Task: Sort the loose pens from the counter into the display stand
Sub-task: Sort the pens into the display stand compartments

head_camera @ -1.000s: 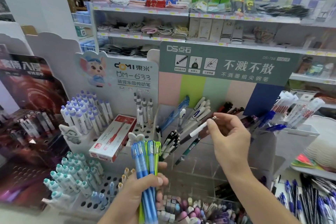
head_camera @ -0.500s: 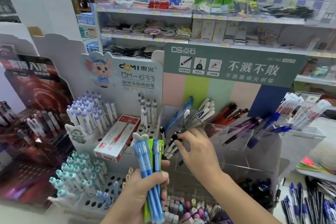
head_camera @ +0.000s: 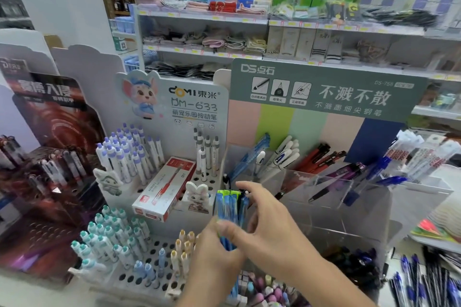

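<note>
A bundle of blue and green pens (head_camera: 228, 209) stands upright in front of the stands. My left hand (head_camera: 212, 262) grips its lower part from below. My right hand (head_camera: 272, 227) has closed in on the same bundle, thumb across the front and fingers at its upper right side. Just behind is the clear acrylic display stand (head_camera: 324, 182) under the green header, its compartments holding blue, white, red and purple pens. Loose dark blue pens (head_camera: 424, 284) lie on the counter at the lower right.
The white perforated stand (head_camera: 174, 276) at the left holds purple-, teal- and yellow-capped pens and a red-and-white pen box (head_camera: 164, 189). A dark stand (head_camera: 50, 169) is at the far left. A tub of erasers (head_camera: 259, 289) sits below my hands. Store shelves fill the background.
My right hand held a white-and-black pen, put it down among the pens at the stand's front left, then came back empty to the bundle in my left hand.
</note>
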